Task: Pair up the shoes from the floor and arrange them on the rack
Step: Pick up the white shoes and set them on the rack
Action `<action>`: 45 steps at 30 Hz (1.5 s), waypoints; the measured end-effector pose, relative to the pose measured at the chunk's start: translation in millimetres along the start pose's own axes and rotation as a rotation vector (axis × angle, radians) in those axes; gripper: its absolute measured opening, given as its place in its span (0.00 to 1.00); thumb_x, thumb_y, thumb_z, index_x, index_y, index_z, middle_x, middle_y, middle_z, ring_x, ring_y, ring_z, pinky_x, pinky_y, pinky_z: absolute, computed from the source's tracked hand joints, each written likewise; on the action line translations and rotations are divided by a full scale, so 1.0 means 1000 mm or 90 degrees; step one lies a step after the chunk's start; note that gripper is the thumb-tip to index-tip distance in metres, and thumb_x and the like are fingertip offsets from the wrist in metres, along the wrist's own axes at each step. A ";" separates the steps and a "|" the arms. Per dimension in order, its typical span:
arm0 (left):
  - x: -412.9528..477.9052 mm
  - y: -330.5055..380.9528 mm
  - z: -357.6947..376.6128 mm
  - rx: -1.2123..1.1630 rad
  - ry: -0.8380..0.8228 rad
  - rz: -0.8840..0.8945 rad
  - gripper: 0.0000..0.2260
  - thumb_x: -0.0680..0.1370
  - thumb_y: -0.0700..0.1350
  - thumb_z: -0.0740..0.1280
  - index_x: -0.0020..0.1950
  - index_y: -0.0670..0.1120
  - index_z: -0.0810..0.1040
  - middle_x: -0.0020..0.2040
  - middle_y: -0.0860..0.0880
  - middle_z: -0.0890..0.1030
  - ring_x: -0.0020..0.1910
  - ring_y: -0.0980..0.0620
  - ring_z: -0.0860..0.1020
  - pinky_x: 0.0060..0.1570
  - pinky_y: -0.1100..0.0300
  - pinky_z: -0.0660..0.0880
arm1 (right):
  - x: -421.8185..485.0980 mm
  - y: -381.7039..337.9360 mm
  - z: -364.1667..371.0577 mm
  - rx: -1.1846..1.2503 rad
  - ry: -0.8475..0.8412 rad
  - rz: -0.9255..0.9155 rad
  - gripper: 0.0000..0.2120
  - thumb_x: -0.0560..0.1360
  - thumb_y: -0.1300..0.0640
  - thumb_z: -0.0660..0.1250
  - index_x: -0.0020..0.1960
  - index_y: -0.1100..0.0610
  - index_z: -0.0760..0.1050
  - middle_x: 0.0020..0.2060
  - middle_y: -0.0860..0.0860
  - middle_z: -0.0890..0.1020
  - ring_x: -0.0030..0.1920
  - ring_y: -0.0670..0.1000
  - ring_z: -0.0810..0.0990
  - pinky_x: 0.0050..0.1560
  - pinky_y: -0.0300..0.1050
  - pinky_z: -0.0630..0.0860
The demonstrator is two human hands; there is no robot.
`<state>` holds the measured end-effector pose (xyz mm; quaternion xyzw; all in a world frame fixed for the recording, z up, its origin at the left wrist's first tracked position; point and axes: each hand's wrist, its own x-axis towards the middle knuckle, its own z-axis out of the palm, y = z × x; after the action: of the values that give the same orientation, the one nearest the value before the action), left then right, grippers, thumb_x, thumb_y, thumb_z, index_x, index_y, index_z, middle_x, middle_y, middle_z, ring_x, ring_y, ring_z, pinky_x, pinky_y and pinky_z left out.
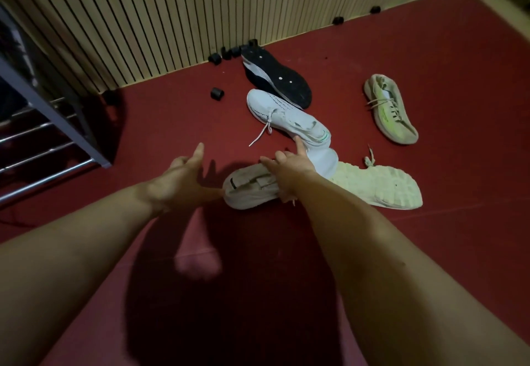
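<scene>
Red floor [430, 50], white shoe [289, 117], black-soled shoe [278, 78]

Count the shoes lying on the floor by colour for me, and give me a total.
Black-soled shoe: 1
White knit shoe: 1
Cream shoes, one upright, one sole-up: 2
Light grey shoe: 1
Total: 5
</scene>
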<state>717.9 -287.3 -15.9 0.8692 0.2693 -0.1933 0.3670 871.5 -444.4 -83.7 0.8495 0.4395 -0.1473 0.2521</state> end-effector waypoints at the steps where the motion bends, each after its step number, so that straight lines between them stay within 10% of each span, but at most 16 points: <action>1: -0.001 -0.004 0.000 -0.012 -0.002 -0.001 0.45 0.74 0.51 0.71 0.78 0.52 0.40 0.77 0.43 0.50 0.76 0.45 0.54 0.70 0.57 0.57 | -0.002 -0.001 -0.001 0.013 0.000 -0.008 0.49 0.66 0.45 0.72 0.78 0.49 0.46 0.68 0.55 0.65 0.69 0.56 0.66 0.70 0.65 0.33; 13: -0.012 -0.011 0.015 -0.517 0.014 -0.031 0.36 0.78 0.49 0.66 0.79 0.51 0.46 0.72 0.44 0.68 0.67 0.45 0.71 0.57 0.53 0.70 | -0.056 -0.016 -0.044 0.396 0.065 0.151 0.50 0.66 0.34 0.68 0.77 0.47 0.43 0.71 0.56 0.65 0.71 0.55 0.64 0.69 0.61 0.55; 19: -0.021 0.028 0.026 -0.705 0.064 0.086 0.25 0.80 0.49 0.63 0.74 0.60 0.57 0.59 0.49 0.80 0.43 0.50 0.82 0.41 0.53 0.79 | -0.096 -0.041 -0.055 0.511 0.222 0.180 0.51 0.65 0.31 0.66 0.77 0.46 0.42 0.71 0.53 0.66 0.70 0.53 0.65 0.65 0.59 0.56; 22: -0.031 0.042 0.030 -0.674 0.170 0.144 0.33 0.80 0.42 0.62 0.79 0.51 0.45 0.62 0.53 0.72 0.56 0.53 0.75 0.40 0.67 0.75 | -0.117 -0.056 -0.052 0.569 0.264 0.215 0.52 0.66 0.28 0.65 0.76 0.45 0.39 0.69 0.55 0.69 0.67 0.56 0.69 0.64 0.57 0.57; 29: -0.033 0.019 0.029 -0.570 0.213 0.197 0.28 0.81 0.42 0.58 0.78 0.53 0.50 0.69 0.56 0.64 0.63 0.61 0.62 0.54 0.75 0.60 | -0.146 -0.041 -0.037 0.870 0.190 0.136 0.46 0.68 0.34 0.67 0.76 0.38 0.42 0.71 0.54 0.67 0.67 0.53 0.72 0.67 0.56 0.69; 35: -0.033 0.019 0.025 -0.643 0.164 0.244 0.27 0.82 0.42 0.58 0.78 0.55 0.51 0.71 0.57 0.63 0.66 0.56 0.67 0.64 0.62 0.66 | -0.160 -0.039 -0.025 1.012 0.179 0.122 0.39 0.78 0.51 0.64 0.78 0.47 0.40 0.66 0.53 0.70 0.62 0.43 0.73 0.55 0.25 0.70; 38: -0.031 0.019 0.032 -0.706 0.071 0.274 0.33 0.81 0.38 0.59 0.78 0.56 0.45 0.72 0.52 0.67 0.65 0.54 0.72 0.62 0.58 0.73 | -0.149 -0.042 -0.017 1.049 0.262 0.176 0.44 0.74 0.45 0.66 0.77 0.44 0.39 0.42 0.61 0.74 0.54 0.56 0.79 0.61 0.49 0.73; 45: -0.038 -0.005 0.080 -0.604 -0.145 0.330 0.47 0.75 0.35 0.69 0.75 0.63 0.38 0.73 0.59 0.64 0.66 0.64 0.71 0.56 0.66 0.74 | -0.143 -0.049 -0.010 1.120 0.312 0.230 0.37 0.80 0.52 0.61 0.78 0.48 0.40 0.66 0.65 0.70 0.62 0.52 0.73 0.63 0.43 0.70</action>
<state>674.5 -356.2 -50.9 0.6197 0.0627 -0.0470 0.7809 750.0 -510.5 -22.5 0.7981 0.0717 -0.2027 -0.5629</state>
